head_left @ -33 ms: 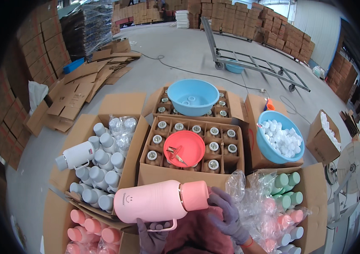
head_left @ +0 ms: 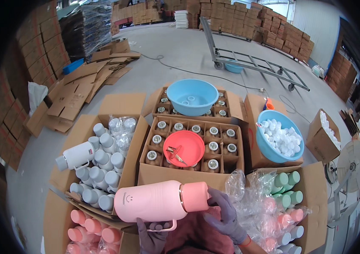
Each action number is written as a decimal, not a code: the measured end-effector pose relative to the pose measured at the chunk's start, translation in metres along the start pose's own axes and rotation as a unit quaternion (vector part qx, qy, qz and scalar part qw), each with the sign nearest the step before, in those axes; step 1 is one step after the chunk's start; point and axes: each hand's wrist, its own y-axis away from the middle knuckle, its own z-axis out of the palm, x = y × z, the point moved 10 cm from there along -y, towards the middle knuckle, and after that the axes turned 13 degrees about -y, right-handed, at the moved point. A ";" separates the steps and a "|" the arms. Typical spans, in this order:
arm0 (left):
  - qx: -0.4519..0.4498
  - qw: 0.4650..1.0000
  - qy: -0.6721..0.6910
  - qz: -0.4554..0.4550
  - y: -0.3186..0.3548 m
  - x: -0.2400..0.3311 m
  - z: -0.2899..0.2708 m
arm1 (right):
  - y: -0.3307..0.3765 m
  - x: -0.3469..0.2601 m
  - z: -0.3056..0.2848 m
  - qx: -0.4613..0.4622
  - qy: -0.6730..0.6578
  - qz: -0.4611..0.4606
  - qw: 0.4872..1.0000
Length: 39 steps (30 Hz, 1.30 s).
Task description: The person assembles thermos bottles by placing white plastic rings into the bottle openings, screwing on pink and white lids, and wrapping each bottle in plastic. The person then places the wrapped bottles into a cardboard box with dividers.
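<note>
A pink insulated bottle (head_left: 152,202) with a coral cap (head_left: 195,196) and a side handle lies sideways in front of me, cap end to the right. My gloved left hand (head_left: 152,237) grips it from below, near the handle. At the cap end is my gloved right hand (head_left: 226,216), its fingers apart and curved; the fingertips are close to the cap, and I cannot tell whether they touch it. Just beyond the bottle, a red plastic lid or shallow dish (head_left: 192,148) holds a small pointed tool (head_left: 176,155). It rests on a divided carton (head_left: 180,172) of glass-lined bottle liners.
At left, a carton holds white bottles with grey caps (head_left: 102,157); coral-capped bottles (head_left: 93,224) stand nearer. A carton of bagged bottles (head_left: 288,190) is at right. Blue basins (head_left: 192,101) sit beyond, one with white caps (head_left: 282,137). A metal trolley (head_left: 256,61) stands farther back.
My right hand has shifted slightly, its thumb moving a little left beneath the cap. The bottle and my left hand are almost unchanged.
</note>
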 end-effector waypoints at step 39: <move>-0.125 0.554 -0.810 0.150 -0.120 0.049 0.111 | -0.098 0.186 -0.195 0.150 -0.098 0.284 0.942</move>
